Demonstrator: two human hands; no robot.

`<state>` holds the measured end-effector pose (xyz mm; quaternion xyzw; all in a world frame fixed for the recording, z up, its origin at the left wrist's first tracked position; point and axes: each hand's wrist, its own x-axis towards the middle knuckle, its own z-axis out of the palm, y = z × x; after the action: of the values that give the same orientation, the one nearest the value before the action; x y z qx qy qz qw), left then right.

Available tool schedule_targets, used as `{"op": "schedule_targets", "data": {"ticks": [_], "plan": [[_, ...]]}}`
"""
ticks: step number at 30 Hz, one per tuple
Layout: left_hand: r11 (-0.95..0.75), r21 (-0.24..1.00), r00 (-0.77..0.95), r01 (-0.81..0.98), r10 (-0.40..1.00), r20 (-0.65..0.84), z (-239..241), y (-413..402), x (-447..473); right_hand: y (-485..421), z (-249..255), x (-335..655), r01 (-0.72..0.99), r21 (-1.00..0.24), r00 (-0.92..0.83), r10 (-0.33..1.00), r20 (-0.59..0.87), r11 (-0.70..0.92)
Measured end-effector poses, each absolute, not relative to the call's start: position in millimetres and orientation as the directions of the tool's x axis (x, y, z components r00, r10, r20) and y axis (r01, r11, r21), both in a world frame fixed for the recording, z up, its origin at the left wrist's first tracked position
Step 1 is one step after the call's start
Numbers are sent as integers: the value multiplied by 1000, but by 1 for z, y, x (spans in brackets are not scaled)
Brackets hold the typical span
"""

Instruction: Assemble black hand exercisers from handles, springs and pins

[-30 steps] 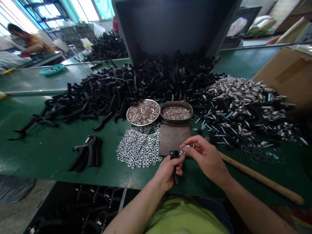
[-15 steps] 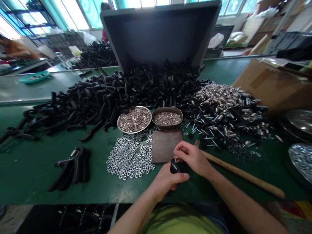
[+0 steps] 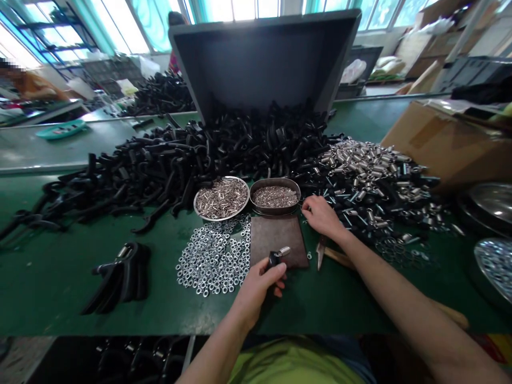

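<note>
My left hand (image 3: 258, 285) is closed round a black handle piece (image 3: 274, 259) with a small silver spring (image 3: 284, 250) sticking out of its top, held over the near edge of a dark metal plate (image 3: 276, 234). My right hand (image 3: 322, 216) reaches forward, fingers curled down on the table by the bolts and rings at the edge of the spring pile (image 3: 368, 170), just right of the oval tray of small parts (image 3: 274, 196). What its fingers hold is hidden.
A round dish of metal sleeves (image 3: 221, 198), a spread of nuts (image 3: 212, 258), a big heap of black handles (image 3: 192, 154), an upended grey bin (image 3: 264, 58), assembled grippers (image 3: 122, 277), a wooden-handled hammer (image 3: 340, 257), cardboard box (image 3: 444, 138). Another person's sleeve (image 3: 36, 88) shows far left.
My right hand left the handle piece and moved forward and right to the loose parts by the oval tray. The left hand keeps the handle, now with the spring showing on top.
</note>
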<state>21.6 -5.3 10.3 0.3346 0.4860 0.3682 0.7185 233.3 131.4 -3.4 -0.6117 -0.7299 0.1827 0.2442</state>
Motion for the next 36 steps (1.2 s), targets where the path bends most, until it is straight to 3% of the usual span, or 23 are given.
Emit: {"op": "schedule_targets", "data": {"ticks": [2, 5, 7, 14, 31, 36], "plan": [[543, 792, 239, -280, 838, -490, 8, -1, 23, 110, 5, 225, 718, -668, -157, 981, 116, 194], [631, 666, 304, -398, 775, -554, 7, 4, 31, 67, 18, 205, 428, -896, -202, 979, 35, 121], [680, 591, 364, -433, 732, -575, 7, 5, 37, 42, 24, 190, 352, -933, -230, 973, -10, 73], [653, 649, 356, -390, 757, -548, 3, -6, 49, 13, 30, 170, 586, -803, -221, 975, -36, 103], [671, 680, 384, -296, 736, -558, -2, -10, 48, 7, 31, 185, 542, -834, -303, 950, -80, 103], [583, 785, 324, -209, 799, -507, -1, -12, 47, 7, 24, 183, 517, -854, -247, 965, -85, 57]]}}
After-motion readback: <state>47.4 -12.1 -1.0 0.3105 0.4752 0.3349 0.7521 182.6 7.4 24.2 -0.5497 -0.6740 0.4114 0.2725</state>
